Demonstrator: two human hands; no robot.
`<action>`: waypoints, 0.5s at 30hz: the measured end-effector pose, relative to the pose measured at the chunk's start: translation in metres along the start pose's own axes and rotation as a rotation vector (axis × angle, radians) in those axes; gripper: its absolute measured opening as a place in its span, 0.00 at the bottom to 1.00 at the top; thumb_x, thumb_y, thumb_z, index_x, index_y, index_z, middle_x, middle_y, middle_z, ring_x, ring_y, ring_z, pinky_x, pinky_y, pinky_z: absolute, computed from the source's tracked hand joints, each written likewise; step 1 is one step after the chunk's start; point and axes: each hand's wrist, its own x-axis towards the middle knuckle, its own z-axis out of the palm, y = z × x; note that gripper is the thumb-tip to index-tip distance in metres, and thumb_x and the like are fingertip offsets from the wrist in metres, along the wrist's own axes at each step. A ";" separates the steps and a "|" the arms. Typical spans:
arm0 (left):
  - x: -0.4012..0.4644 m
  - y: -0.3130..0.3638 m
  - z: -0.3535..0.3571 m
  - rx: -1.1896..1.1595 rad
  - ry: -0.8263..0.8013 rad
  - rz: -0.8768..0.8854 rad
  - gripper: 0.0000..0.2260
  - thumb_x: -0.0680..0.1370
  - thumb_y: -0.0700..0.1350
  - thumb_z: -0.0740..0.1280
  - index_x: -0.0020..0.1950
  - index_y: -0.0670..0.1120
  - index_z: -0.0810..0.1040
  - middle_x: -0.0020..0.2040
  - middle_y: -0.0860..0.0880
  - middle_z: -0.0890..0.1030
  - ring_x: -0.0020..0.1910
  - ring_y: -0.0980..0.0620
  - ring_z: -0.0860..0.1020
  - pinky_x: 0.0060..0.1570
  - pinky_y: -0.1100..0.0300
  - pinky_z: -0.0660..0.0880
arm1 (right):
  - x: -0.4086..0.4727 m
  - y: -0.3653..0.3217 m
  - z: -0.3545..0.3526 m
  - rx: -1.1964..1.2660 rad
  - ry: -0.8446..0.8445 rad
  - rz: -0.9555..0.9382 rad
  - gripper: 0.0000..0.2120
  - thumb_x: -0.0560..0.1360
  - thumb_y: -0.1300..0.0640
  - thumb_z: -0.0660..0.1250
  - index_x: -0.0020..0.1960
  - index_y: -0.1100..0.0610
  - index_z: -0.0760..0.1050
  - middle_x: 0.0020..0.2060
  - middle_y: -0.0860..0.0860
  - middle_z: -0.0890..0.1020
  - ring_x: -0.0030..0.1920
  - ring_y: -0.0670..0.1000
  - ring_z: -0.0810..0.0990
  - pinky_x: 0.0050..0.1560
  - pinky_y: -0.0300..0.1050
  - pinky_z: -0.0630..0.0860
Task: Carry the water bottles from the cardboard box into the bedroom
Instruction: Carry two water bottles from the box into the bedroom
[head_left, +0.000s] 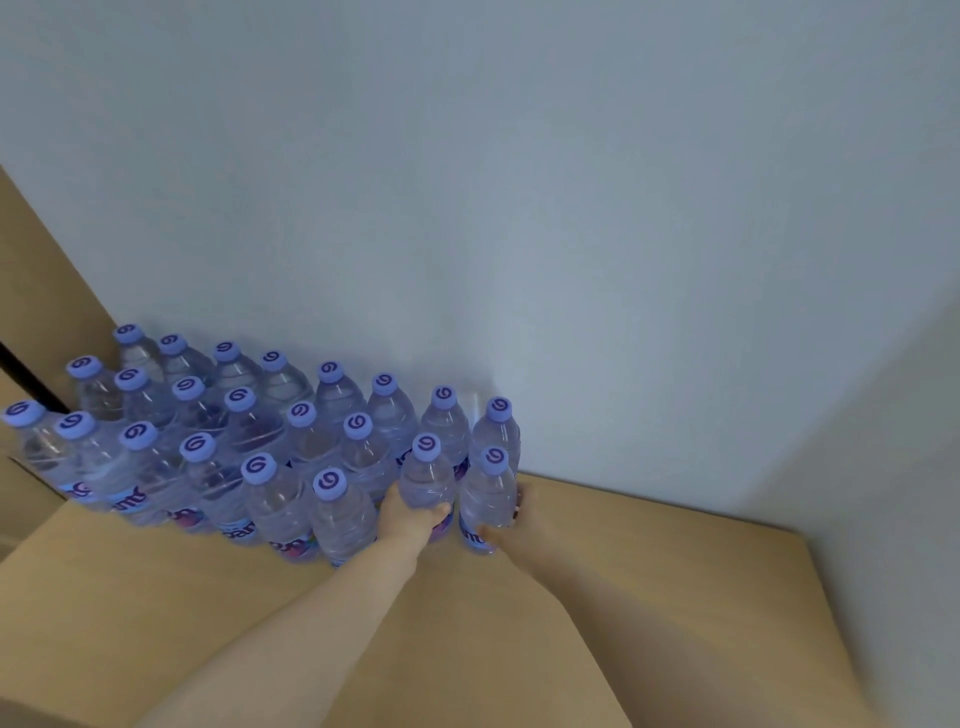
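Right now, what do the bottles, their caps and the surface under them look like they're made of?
Bottles: clear thin plastic, glossy, judging by see-through ribbed walls with highlights. Caps: opaque matte purple plastic with a printed swirl. Surface: tan, matte, probably wood laminate or cardboard; too blurred to say.

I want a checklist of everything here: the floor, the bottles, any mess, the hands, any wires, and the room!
Surface: tan wooden surface, bottles standing on it.
Job's things: many water bottles with purple caps, upright in rows against the wall; cardboard box not seen.
Clutter: nothing seen.
Hands: left hand grips one front bottle; right hand grips the end bottle beside it. Both bottles upright.
Cables: nothing seen.
Surroundings: plain pale wall behind; tan panel at left.
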 end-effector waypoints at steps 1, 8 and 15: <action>-0.001 0.000 0.000 0.003 -0.002 -0.015 0.15 0.73 0.37 0.73 0.58 0.41 0.74 0.57 0.42 0.79 0.61 0.41 0.75 0.56 0.55 0.71 | 0.002 -0.001 -0.002 -0.018 -0.028 -0.004 0.24 0.73 0.63 0.71 0.63 0.64 0.65 0.58 0.61 0.75 0.47 0.48 0.73 0.40 0.34 0.71; -0.013 -0.009 0.000 -0.005 0.002 0.004 0.18 0.76 0.39 0.69 0.66 0.41 0.71 0.58 0.43 0.77 0.59 0.41 0.75 0.60 0.48 0.73 | 0.013 -0.004 -0.008 -0.222 -0.122 -0.026 0.32 0.72 0.56 0.74 0.71 0.56 0.64 0.64 0.55 0.74 0.63 0.56 0.75 0.63 0.51 0.73; -0.025 0.000 0.009 -0.138 0.078 0.065 0.04 0.79 0.41 0.66 0.51 0.48 0.72 0.45 0.48 0.78 0.50 0.46 0.76 0.51 0.55 0.70 | 0.004 0.003 0.001 0.096 -0.091 -0.123 0.20 0.74 0.66 0.69 0.64 0.60 0.68 0.57 0.58 0.78 0.56 0.56 0.79 0.53 0.47 0.77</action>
